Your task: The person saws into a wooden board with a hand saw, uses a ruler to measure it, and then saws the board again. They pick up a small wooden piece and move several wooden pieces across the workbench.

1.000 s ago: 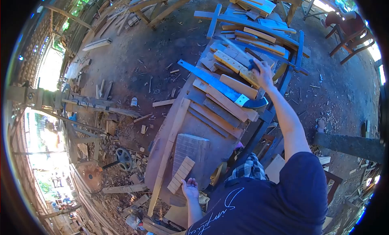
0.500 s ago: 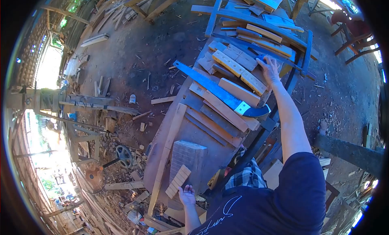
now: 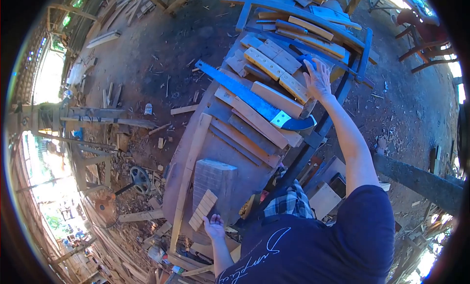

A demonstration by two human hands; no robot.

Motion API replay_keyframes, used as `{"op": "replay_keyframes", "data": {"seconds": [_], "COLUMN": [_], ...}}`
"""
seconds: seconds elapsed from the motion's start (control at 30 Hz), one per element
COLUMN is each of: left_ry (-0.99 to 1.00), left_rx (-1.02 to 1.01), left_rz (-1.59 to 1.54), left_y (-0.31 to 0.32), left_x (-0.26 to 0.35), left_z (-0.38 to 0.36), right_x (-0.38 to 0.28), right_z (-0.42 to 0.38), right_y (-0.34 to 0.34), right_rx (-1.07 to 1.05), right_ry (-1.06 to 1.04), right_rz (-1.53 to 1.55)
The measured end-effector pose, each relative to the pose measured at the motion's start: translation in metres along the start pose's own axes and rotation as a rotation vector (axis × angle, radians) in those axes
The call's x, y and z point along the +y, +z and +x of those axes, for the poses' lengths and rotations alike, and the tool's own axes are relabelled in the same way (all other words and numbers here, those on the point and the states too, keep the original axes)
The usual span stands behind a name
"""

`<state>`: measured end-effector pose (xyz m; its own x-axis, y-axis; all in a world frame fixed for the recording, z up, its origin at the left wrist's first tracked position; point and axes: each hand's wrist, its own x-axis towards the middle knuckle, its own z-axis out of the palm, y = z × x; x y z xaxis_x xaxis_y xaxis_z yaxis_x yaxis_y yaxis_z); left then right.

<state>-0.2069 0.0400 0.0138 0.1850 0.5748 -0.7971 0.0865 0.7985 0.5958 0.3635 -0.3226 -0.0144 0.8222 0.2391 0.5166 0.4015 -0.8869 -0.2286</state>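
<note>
My left hand (image 3: 214, 227) is open, palm up with its fingers apart, beside a small grooved wood piece (image 3: 203, 209). That piece leans by a large lined block (image 3: 214, 178). My right hand (image 3: 318, 80) reaches across the bench with fingers spread at a small blue object (image 3: 306, 60); whether they touch is unclear. Left of this hand lies a yellowish wood piece with holes (image 3: 277, 74). A handsaw (image 3: 240, 92) with a dark handle lies across wood strips on the bench (image 3: 230, 149).
A blue frame saw (image 3: 298, 20) lies over more wood pieces at the bench's far end. A long strip (image 3: 191, 176) runs along the left edge. At the upper right stands a reddish chair (image 3: 426, 39). Wood scraps litter the ground, near a metal wheel (image 3: 140, 180).
The view has shifted, so the bench appears farther left and higher. My right hand's fingers look more spread, and more of the blue object shows. My left hand stays open.
</note>
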Motion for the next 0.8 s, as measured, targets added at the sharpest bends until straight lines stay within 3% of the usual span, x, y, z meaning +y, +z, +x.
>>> {"op": "replay_keyframes", "data": {"seconds": [0.13, 0.2, 0.3, 0.5, 0.63, 0.7, 0.8], "left_ry": [0.013, 0.012, 0.017, 0.045, 0.065, 0.047, 0.052], "left_rx": [-0.018, -0.006, 0.0, 0.038, 0.034, 0.022, 0.014], "left_rz": [0.004, -0.001, -0.001, -0.018, -0.013, -0.057, -0.083], "left_y": [-0.001, -0.002, -0.002, -0.003, -0.004, -0.007, -0.008], "left_x": [-0.001, -0.001, -0.002, -0.007, -0.011, -0.013, -0.015], "left_z": [0.002, 0.003, 0.003, 0.006, 0.008, 0.014, 0.015], "right_x": [-0.038, -0.056, -0.077, -0.105, -0.095, -0.072, -0.06], "right_z": [-0.018, -0.03, -0.035, -0.019, -0.006, -0.015, -0.013], "right_y": [-0.014, -0.012, -0.008, -0.007, -0.006, 0.016, 0.014], "right_rx": [-0.02, -0.051, -0.229, -0.204, -0.159, -0.422, -0.291], "right_ry": [0.027, -0.067, -0.069, -0.038, 0.077, 0.286, 0.121], "right_rz": [0.185, 0.303, 0.327, 0.21, 0.003, 0.054, 0.157]}}
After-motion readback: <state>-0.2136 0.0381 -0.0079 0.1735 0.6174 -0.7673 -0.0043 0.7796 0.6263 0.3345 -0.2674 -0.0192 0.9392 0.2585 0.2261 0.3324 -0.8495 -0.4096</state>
